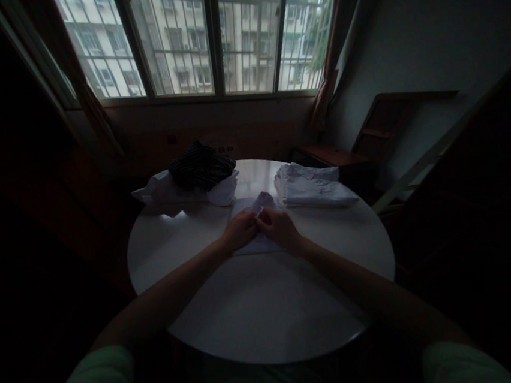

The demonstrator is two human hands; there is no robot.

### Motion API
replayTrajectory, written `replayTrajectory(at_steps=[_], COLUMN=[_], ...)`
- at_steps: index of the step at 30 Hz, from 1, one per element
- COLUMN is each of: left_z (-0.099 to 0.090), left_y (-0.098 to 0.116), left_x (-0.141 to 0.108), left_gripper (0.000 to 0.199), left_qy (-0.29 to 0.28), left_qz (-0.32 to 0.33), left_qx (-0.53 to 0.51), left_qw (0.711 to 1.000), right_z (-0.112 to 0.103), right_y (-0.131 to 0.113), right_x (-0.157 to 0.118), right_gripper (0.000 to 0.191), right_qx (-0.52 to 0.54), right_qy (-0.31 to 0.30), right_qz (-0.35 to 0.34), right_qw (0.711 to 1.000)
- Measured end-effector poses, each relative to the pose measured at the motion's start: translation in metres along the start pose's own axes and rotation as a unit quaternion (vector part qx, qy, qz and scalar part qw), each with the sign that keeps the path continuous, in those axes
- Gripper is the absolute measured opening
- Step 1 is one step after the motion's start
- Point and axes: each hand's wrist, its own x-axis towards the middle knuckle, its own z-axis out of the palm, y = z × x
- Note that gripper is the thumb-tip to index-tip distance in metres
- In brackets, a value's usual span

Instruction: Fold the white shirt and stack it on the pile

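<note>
A pale, folded piece of cloth [256, 247] lies at the middle of the round table, and a raised fold of it [264, 199] stands up just beyond my fingers. My left hand [241, 229] rests on its left side, with the fingers closed near the fold. From the right, my right hand [279, 228] meets it, thumb and finger pinched together on the cloth. The fingertips of both hands nearly touch. Dim light hides the fine detail of the grip.
The white round table [267, 311] has a curved edge. Folded pale cloths [313, 186] are stacked at its back right. A dark striped cloth [201, 168] sits on pale cloth [158, 189] at the back left. Behind stand a wooden chair [379, 122] and a barred window [178, 42].
</note>
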Motion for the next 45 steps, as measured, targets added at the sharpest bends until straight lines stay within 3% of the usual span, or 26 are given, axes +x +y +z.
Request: replayTrajectory(at_steps=[9, 15, 23, 30, 39, 45], left_z=[0.002, 0.002, 0.004, 0.004, 0.005, 0.005], left_y=[-0.003, -0.002, -0.005, -0.006, -0.009, -0.01], left_x=[0.002, 0.003, 0.003, 0.005, 0.005, 0.007], left_gripper=[0.028, 0.032, 0.022, 0.025, 0.022, 0.017], left_qy=[0.004, 0.017, 0.019, 0.011, 0.02, 0.001], left_qz=[-0.02, -0.025, -0.03, -0.027, -0.027, -0.086], left_qx=[0.01, -0.023, -0.041, -0.107, -0.159, -0.249], left_qw=[1.0, 0.999, 0.999, 0.994, 0.987, 0.965], right_z=[0.0, 0.002, 0.005, 0.007, 0.008, 0.009], right_y=[-0.003, -0.001, 0.005, 0.012, 0.009, 0.006], right_x=[-0.001, -0.004, -0.005, 0.001, 0.0, 0.005], right_gripper=[0.01, 0.014, 0.017, 0.016, 0.017, 0.02], right_qx=[-0.103, -0.1, -0.002, 0.157, 0.155, 0.25], right_qy=[-0.006, -0.007, -0.021, -0.013, 0.018, -0.01], right_qz=[0.035, 0.007, -0.051, -0.018, 0.01, 0.029], right_qw=[0.994, 0.995, 0.998, 0.987, 0.988, 0.968])
